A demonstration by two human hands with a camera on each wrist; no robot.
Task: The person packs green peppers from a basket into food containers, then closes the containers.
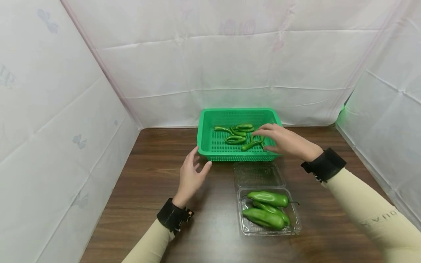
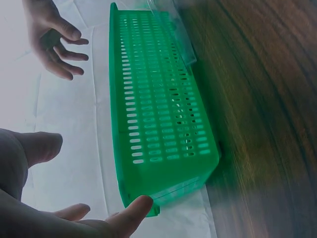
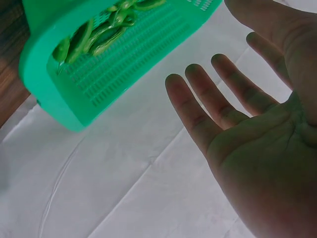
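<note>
Green perforated plastic basket (image 1: 210, 146) of slim green chilli peppers (image 1: 235, 139): rear centre of brown wooden table (image 1: 158, 190). Right hand (image 1: 285, 141): fingers released, above basket's right end. Left hand (image 1: 190, 178): fingers released, beside front-left corner.

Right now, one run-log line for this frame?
left hand open, at green basket front corner | right hand open over basket peppers | clear tray holds peppers

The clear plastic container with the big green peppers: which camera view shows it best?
The head view: the clear container lies open, three big peppers inside. The left wrist view catches only a clear edge; the right wrist view shows none.
</note>
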